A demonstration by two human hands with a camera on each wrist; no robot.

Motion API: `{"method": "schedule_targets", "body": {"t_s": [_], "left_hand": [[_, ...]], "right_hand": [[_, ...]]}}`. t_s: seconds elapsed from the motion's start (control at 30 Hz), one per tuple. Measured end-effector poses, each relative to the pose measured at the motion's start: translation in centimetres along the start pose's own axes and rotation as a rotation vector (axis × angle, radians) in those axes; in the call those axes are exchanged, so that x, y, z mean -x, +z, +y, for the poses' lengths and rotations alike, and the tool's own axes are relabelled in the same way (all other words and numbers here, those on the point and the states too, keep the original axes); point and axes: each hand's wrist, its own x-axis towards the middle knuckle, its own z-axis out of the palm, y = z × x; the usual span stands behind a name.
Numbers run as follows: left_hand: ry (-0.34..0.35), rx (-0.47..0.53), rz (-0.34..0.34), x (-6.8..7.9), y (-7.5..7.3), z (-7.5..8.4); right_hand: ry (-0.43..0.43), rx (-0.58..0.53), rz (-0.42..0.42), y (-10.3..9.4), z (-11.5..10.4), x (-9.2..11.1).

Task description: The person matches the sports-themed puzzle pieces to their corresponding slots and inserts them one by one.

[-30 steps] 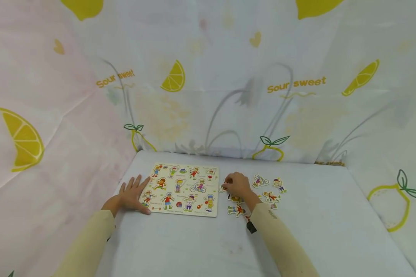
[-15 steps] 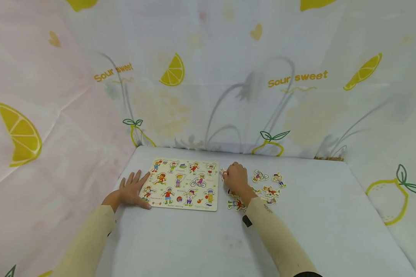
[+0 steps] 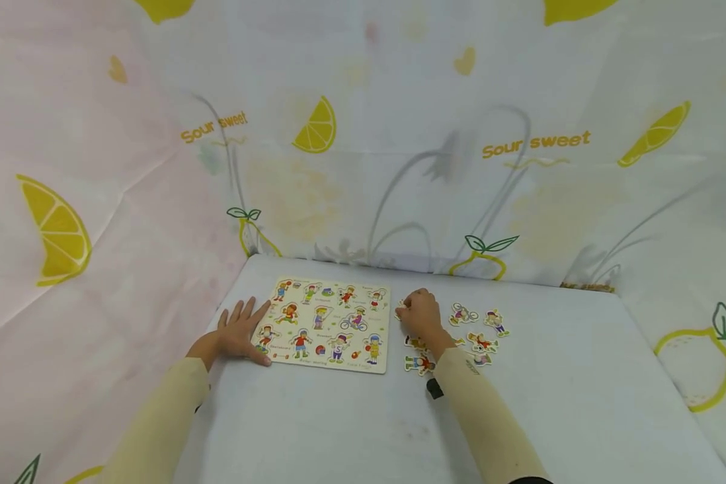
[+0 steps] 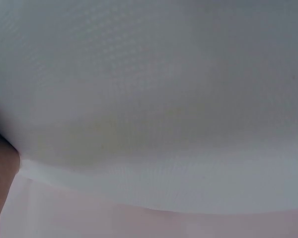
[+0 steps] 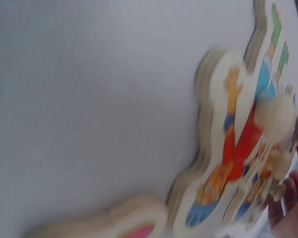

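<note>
A wooden puzzle board (image 3: 323, 366) printed with children playing sports lies flat on the white table. My left hand (image 3: 239, 334) rests with spread fingers on its left edge. Just beyond the right edge, my right hand (image 3: 422, 316) has curled fingers that pinch a small puzzle piece (image 3: 400, 310), mostly hidden by the fingertips. Near that hand lie loose pieces: a red-shirted figure (image 3: 420, 364), a cyclist (image 3: 462, 314) and several others. The right wrist view shows fingers (image 5: 290, 201) at the right edge, beside knobbed pieces, with a red-shirted puzzle figure (image 5: 241, 144) close up.
The white tabletop (image 3: 581, 390) stretches to the right and front. Lemon-printed cloth (image 3: 363, 168) walls off the back and both sides. In the left wrist view there is mainly pale cloth (image 4: 164, 99).
The right hand's fingertips and the piece have shifted slightly toward the back, alongside the board's right edge. The left hand stays on the board. The head view has shifted a little.
</note>
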Motion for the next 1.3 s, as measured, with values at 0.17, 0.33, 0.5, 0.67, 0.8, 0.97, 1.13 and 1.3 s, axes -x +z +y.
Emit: {"method": "schedule_targets", "body": {"t_s": [0.17, 0.33, 0.5, 0.67, 0.8, 0.97, 1.13, 1.3], "left_hand": [[0.007, 0.004, 0.015, 0.0, -0.1, -0.2], [0.017, 0.009, 0.013, 0.3, -0.1, 0.0], [-0.002, -0.022, 0.010, 0.2, 0.1, 0.1], [0.005, -0.011, 0.018, 0.0, 0.1, 0.0], [-0.001, -0.022, 0.009, 0.1, 0.1, 0.0], [0.002, -0.004, 0.015, 0.0, 0.4, -0.2], [-0.012, 0.000, 0.030, -0.3, 0.6, -0.5], [-0.016, -0.017, 0.019, 0.0, 0.3, -0.2]], "right_hand": [[0.045, -0.058, 0.067, 0.3, -0.5, 0.0], [0.026, -0.132, 0.099, 0.7, -0.4, 0.0], [-0.014, -0.249, 0.108, 1.1, 0.1, -0.3], [-0.022, -0.329, 0.102, 1.3, 0.1, -0.7], [-0.022, -0.385, 0.122, 1.3, -0.1, -0.7], [-0.044, -0.403, 0.136, 1.6, -0.5, -0.4], [-0.054, -0.417, 0.142, 1.9, -1.1, -0.8], [-0.029, -0.405, 0.128, 2.3, -2.1, -1.3]]}}
